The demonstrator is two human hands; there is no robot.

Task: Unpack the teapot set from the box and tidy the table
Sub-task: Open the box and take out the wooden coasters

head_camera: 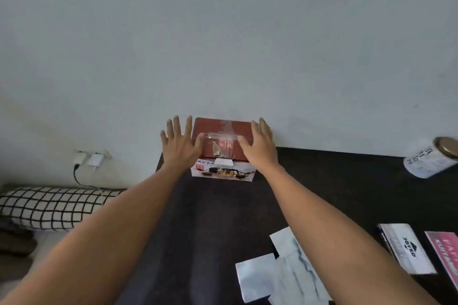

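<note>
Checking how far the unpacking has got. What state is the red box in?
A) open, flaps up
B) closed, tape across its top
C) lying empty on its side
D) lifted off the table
B: the box sits closed on the table with clear tape across its top, open hands at either side.

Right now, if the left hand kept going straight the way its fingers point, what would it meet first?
Probably the pale wall behind the table. The left hand, fingers spread, sits beside the left end of the red cardboard teapot box, so it likely passes the box, though depth is unclear.
</note>
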